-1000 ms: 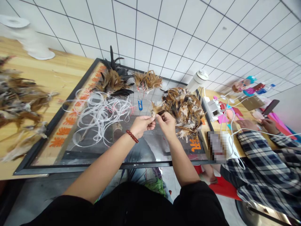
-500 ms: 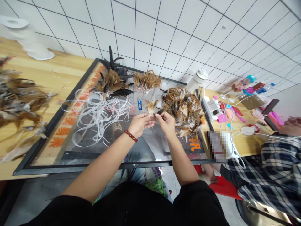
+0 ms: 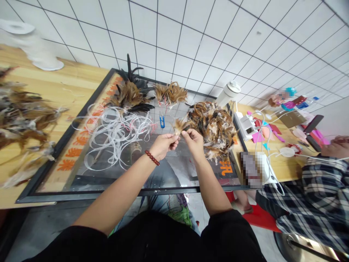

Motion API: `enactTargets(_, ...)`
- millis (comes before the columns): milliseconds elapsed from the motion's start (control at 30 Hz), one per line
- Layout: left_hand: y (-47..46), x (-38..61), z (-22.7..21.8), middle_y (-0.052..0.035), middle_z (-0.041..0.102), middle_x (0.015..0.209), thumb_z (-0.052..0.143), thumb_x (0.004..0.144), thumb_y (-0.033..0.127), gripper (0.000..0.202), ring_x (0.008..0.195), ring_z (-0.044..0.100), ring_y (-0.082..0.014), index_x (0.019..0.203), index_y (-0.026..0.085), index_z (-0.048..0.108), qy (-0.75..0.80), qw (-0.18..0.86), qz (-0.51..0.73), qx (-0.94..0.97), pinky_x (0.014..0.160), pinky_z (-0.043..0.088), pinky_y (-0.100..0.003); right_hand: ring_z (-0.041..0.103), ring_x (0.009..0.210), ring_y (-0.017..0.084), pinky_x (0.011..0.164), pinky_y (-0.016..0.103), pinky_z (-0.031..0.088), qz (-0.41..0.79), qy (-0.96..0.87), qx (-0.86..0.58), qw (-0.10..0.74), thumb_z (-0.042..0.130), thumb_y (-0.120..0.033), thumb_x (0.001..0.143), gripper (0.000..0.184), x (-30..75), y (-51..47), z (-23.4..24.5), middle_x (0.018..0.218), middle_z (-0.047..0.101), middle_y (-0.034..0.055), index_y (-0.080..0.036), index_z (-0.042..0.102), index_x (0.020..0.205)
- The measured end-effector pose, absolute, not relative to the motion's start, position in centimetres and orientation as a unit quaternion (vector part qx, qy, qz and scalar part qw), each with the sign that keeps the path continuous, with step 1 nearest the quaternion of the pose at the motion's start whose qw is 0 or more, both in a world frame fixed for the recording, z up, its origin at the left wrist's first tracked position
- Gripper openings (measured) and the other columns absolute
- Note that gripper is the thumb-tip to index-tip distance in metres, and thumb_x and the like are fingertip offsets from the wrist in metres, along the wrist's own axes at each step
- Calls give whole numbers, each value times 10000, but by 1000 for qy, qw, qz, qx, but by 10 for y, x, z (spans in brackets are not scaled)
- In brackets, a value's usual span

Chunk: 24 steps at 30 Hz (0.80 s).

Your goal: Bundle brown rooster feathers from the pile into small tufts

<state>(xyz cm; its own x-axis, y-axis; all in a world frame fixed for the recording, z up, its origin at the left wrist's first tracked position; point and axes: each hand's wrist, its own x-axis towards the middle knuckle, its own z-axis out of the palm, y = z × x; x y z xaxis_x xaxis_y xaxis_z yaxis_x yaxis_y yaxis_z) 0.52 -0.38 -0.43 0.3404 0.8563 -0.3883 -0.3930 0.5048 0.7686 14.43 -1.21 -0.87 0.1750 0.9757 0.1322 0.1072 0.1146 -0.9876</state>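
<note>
My left hand, with a string of dark red beads at the wrist, pinches a small bunch of brown and cream feathers by its pale base. The feather tips fan away from me above the glass tabletop. Thumb and finger of my right hand are closed at the right side of that base, on a feather whose stem is mostly covered by the fingers. Right beside this hand lies a large heap of loose brown feathers. Blue thread snips rest on the glass beyond my left hand.
Tangled clear plastic strips lie to the left. Behind them are dark feather bundles and brown ones. More feathers cover the left table. A white bottle, a power strip and a seated person's plaid sleeve are right.
The feather bunch has turned and leans more to the right, showing browner feathers. The fingers of my left hand have curled in more. My right hand has barely shifted.
</note>
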Motion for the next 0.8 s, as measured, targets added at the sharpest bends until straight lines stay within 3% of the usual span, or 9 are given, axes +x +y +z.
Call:
enactTargets(133,-1,1,-4,2,540,531,673,752,120,119,436,497,-51,656,95,607,372,808,394,233,426,392,-150,399,527,62,512,215,311,598,-436,-471,479,775,-440,611,355,151,-14,0,664,568,-34,-176,634,803)
enactTargets(233,-1,-1,-3,-4,542,523,692,728,107,133,415,488,-49,637,98,596,347,850,321,234,398,368,-142,454,524,70,521,216,345,680,-414,-434,422,817,-427,556,362,155,-16,1,633,609,-14,-164,636,727)
enactTargets(300,-3,-1,-3,-6,546,519,708,720,125,116,409,485,-47,653,93,618,328,864,288,252,391,363,-139,451,492,72,509,223,343,676,-407,-440,428,809,-449,563,356,155,-16,0,557,591,-19,-164,603,620)
enactTargets(400,-5,0,-4,-54,628,608,736,716,209,141,495,576,-83,728,87,667,319,854,290,291,480,465,-177,412,443,65,467,225,300,634,-380,-475,478,809,-452,549,391,153,-14,-3,482,546,-36,-174,534,518)
enactTargets(567,-7,3,-6,-117,701,784,774,674,284,242,635,652,-137,784,88,683,330,826,316,330,650,552,-291,346,425,49,456,225,259,567,-362,-518,529,810,-413,534,388,151,-11,-7,443,479,-63,-175,506,495)
enactTargets(800,-8,9,-9,-50,632,568,766,682,264,202,486,579,-93,659,91,665,384,770,352,370,501,506,-210,371,452,63,472,235,269,527,-412,-534,518,782,-431,599,360,149,-10,-15,472,495,-50,-172,547,515)
